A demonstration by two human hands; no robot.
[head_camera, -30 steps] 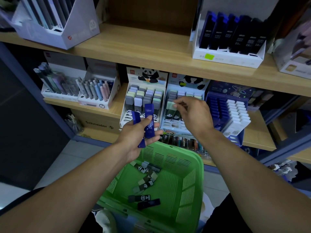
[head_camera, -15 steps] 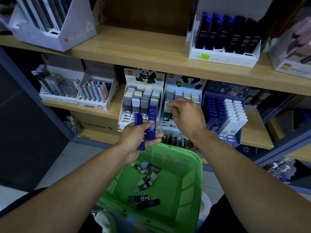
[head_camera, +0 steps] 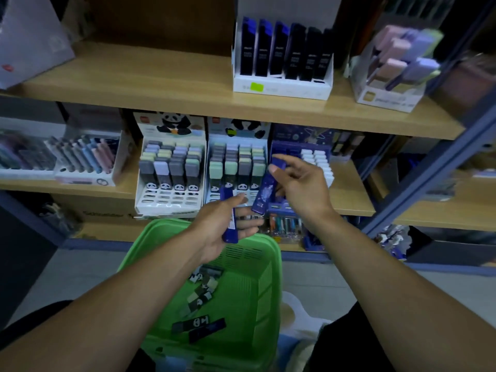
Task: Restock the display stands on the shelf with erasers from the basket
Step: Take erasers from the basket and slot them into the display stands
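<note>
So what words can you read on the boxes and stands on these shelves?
No text reads clearly; the picture is blurred.
Brown box under the shelf: dark lettering, too blurred to read.
Dark packs in the white stand: white print, too small.
Green sticker: no readable print.
Panda stand header: red logo, too small.

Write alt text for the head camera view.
A person's right hand takes a blue eraser while the left hand holds another above a green basket of erasers, before panda display stands on a wooden shelf.
</note>
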